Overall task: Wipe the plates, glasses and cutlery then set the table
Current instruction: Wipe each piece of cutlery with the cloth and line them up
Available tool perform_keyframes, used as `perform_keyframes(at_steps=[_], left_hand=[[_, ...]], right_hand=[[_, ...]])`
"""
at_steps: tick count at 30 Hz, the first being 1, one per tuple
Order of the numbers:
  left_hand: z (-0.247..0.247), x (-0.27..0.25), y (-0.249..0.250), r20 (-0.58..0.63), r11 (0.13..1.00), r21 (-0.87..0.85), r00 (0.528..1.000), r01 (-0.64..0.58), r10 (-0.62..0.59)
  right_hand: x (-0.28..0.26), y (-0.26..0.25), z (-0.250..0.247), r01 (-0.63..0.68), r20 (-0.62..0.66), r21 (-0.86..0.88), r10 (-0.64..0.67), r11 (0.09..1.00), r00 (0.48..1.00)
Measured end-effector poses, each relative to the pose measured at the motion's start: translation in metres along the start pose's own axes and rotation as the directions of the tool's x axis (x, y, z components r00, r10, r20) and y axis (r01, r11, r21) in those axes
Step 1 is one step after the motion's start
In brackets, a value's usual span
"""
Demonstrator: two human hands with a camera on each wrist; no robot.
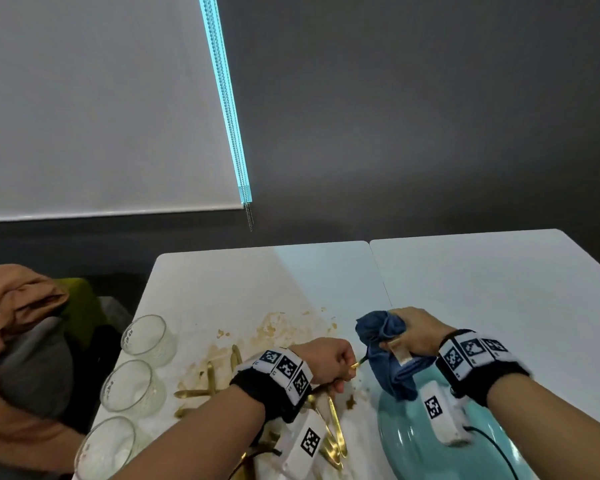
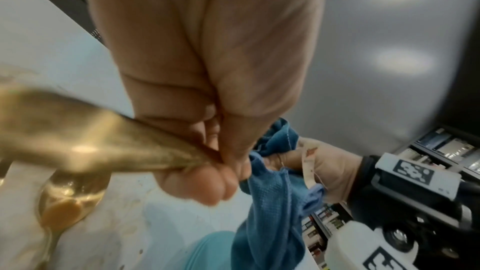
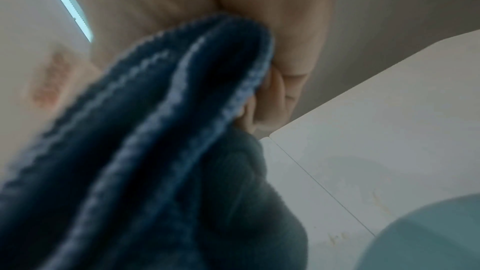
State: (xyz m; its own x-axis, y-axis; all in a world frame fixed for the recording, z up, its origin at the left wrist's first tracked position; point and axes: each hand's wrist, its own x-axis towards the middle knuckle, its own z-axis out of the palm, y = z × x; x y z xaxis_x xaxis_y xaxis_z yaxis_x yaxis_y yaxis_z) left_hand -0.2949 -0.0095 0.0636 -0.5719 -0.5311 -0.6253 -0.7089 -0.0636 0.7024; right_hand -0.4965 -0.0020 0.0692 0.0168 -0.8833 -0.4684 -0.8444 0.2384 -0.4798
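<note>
Inside blue cloth [image 1: 383, 344], gold utensil [image 1: 355, 364] tip hidden

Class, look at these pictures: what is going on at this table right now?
A person is wiping cutlery. The left hand grips a gold-coloured piece of cutlery, its far end buried in the bunched blue cloth held by the right hand. More gold cutlery lies on the white table among brown stains. Three clear glasses stand at the left edge; a turquoise plate sits below the cloth.
</note>
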Motion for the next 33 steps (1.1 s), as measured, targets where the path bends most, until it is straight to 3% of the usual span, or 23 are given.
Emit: perform_keyframes(at_steps=[5,9,13,15,17,20,23,25,27,30,33], left_hand=[[0.005,0.002,-0.009,-0.076,0.999,-0.033,0.997,-0.003,0.000],[-0.008,0.001,-0.020,-0.110,0.992,0.113,0.993,0.059,-0.046],[-0.016,0.000,-0.029,-0.136,0.993,0.017,0.984,0.119,-0.115],[-0.019,0.001,-0.028,-0.133,0.992,-0.009,0.983,0.127,-0.127],[-0.017,0.003,-0.024,-0.101,0.993,-0.032,0.989,0.110,-0.112],[-0.012,0.008,-0.018,-0.102,0.988,-0.122,0.989,0.097,-0.110],[-0.006,0.019,-0.016,-0.151,0.968,-0.230,0.979,0.100,-0.137],[-0.003,0.025,-0.013,-0.182,0.965,-0.250,0.975,0.082,-0.130],[-0.001,0.030,-0.009,-0.209,0.973,-0.223,0.973,0.053,-0.101],[0.002,0.034,-0.008,-0.261,0.989,-0.147,0.963,0.031,-0.069],[0.006,0.038,-0.017,-0.275,0.978,-0.206,0.958,0.029,-0.087]], right_hand=[[0.003,0.003,0.004,-0.072,-0.069,-0.077,0.067,0.994,0.995],[0.003,0.009,-0.003,-0.125,-0.124,-0.054,0.118,0.991,0.985],[0.005,0.016,-0.010,-0.141,-0.223,0.132,0.168,0.981,0.960],[0.012,0.017,-0.009,-0.144,-0.263,0.323,0.234,0.935,0.936],[0.019,0.015,-0.005,-0.120,-0.304,0.545,0.329,0.830,0.894],[0.027,0.009,0.002,-0.036,-0.293,0.822,0.476,0.568,0.829],[0.033,0.005,0.009,-0.027,-0.141,0.954,0.524,0.299,0.840],[0.038,0.004,0.019,-0.096,-0.024,0.974,0.515,0.204,0.857],[0.041,-0.003,0.035,-0.154,0.043,0.968,0.473,0.199,0.880],[0.038,-0.013,0.051,-0.171,0.040,0.944,0.413,0.283,0.910],[0.034,-0.012,0.050,-0.186,0.063,0.916,0.330,0.356,0.942]])
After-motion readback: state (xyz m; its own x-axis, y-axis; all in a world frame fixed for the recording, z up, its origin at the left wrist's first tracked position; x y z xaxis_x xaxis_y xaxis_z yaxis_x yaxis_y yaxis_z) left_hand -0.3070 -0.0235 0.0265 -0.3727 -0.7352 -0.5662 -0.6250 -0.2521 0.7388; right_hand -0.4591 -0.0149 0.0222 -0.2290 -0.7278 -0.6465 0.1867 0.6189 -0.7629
